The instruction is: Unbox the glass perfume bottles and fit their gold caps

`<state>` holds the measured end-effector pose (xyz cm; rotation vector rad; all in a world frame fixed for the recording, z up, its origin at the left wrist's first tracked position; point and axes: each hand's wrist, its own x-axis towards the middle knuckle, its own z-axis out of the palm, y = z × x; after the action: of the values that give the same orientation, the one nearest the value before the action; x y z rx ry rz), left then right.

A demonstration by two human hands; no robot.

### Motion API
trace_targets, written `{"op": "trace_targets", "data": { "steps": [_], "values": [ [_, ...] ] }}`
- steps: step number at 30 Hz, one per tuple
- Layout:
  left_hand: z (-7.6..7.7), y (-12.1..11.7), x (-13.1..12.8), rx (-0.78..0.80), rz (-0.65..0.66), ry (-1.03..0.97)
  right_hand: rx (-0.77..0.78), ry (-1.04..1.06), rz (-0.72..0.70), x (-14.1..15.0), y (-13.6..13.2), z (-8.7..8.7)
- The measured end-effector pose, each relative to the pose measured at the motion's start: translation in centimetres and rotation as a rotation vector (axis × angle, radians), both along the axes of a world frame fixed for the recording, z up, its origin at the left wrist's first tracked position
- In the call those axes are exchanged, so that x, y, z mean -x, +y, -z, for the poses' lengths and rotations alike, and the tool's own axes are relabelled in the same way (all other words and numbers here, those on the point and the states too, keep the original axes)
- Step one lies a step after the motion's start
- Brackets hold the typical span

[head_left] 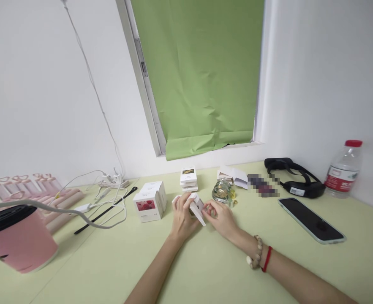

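Head cam: L hand [183, 215], ctr of frame just below mid, grips a small wht box [198, 202], flap open. R hand [221, 217], just right of it, has fingers bent in narrow at the box's open side; can't tell if they hold anything. Glass jar [221, 192] sits just above R hand; wht boxes w/ red pic [146, 207] left of ctr; phone [311, 219] lower right; pink cup [20, 240] lower left.

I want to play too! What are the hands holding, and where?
The left hand holds a small white box, fingers across its upper side. The right hand is by its flap; grip unclear.
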<state>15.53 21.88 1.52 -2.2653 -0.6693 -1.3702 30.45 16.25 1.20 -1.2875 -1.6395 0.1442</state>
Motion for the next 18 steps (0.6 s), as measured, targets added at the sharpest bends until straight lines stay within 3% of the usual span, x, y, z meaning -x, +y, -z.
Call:
{"op": "trace_targets", "data": {
  "steps": [4,10,18],
  "values": [
    [0.14,0.14,0.05,-0.001,0.027,0.016,-0.004,0.02,0.015,-0.35,0.5,0.3],
    [0.18,0.02,-0.05,0.004,0.045,0.019,-0.105,-0.085,-0.124,-0.51,0.2,-0.02],
    [0.83,-0.06,-0.64,0.03,0.004,0.063,-0.118,-0.111,0.094,-0.04,-0.27,0.02]
  ]
}}
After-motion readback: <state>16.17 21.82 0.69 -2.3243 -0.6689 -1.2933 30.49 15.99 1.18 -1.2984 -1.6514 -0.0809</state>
